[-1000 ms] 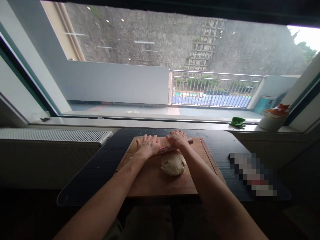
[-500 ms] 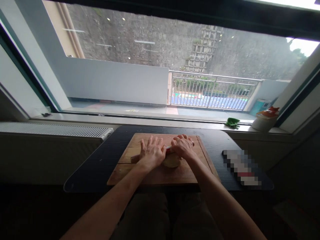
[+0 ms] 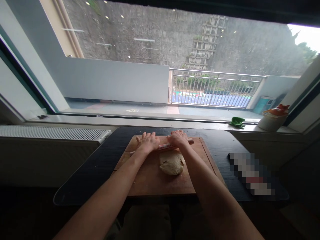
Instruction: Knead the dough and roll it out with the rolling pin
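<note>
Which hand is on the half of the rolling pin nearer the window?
The right hand: the rolling pin slants, its right half lying farther forward, while the left hand is on the half set farther back.

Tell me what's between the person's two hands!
In the head view, the printed middle of a rolling pin shows between the left hand and right hand, with the wooden board beneath.

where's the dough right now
In the head view, the dough lies on the wooden board, a little right of the picture's centre, just on the near side of the rolling pin.
</note>
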The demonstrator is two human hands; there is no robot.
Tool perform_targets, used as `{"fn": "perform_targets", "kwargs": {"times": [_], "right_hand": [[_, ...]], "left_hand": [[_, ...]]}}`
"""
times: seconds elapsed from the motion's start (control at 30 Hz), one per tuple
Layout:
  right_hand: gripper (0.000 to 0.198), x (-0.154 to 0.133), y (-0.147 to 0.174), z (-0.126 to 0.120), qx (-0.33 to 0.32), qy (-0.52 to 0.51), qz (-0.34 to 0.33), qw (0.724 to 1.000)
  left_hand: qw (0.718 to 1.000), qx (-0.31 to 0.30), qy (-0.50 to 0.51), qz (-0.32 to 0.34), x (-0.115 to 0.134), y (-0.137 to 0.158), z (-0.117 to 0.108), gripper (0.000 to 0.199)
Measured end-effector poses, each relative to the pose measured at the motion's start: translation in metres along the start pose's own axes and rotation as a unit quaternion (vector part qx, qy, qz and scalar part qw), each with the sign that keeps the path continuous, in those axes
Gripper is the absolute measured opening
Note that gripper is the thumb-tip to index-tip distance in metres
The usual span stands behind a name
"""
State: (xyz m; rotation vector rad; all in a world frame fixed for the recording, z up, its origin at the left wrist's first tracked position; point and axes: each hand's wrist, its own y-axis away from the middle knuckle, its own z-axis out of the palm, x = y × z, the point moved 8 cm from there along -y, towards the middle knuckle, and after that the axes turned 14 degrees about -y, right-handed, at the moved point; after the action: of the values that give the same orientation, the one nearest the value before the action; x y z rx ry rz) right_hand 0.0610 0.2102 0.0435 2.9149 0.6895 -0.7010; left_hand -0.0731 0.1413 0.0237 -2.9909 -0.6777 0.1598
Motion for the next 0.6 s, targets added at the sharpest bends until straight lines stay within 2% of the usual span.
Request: {"fn": "perform_targets", "kwargs": {"times": [0.13,0.27,0.33,0.43,0.6], "right_hand": [[0.040,0.005,0.031,-0.003,0.023,0.003,-0.016,1.000],[0.043,0.010,0.079,-0.008,0.086,0.016,-0.057,0.995],[0.045,0.011,0.094,-0.011,0.115,0.026,-0.067,0.991],[0.044,0.012,0.095,-0.012,0.113,0.025,-0.057,0.992],[0.044,0.010,0.053,-0.010,0.048,0.004,-0.014,0.999]], "left_hand": [[0.999,0.027,0.020,0.026,0.010,0.034,-0.007,0.053],[0.994,0.078,-0.007,0.069,0.023,0.076,-0.024,0.053],[0.993,0.084,-0.014,0.087,0.026,0.087,-0.029,0.052],[0.994,0.051,-0.014,0.090,0.026,0.081,-0.025,0.050],[0.997,-0.031,0.002,0.073,0.020,0.028,-0.005,0.053]]}}
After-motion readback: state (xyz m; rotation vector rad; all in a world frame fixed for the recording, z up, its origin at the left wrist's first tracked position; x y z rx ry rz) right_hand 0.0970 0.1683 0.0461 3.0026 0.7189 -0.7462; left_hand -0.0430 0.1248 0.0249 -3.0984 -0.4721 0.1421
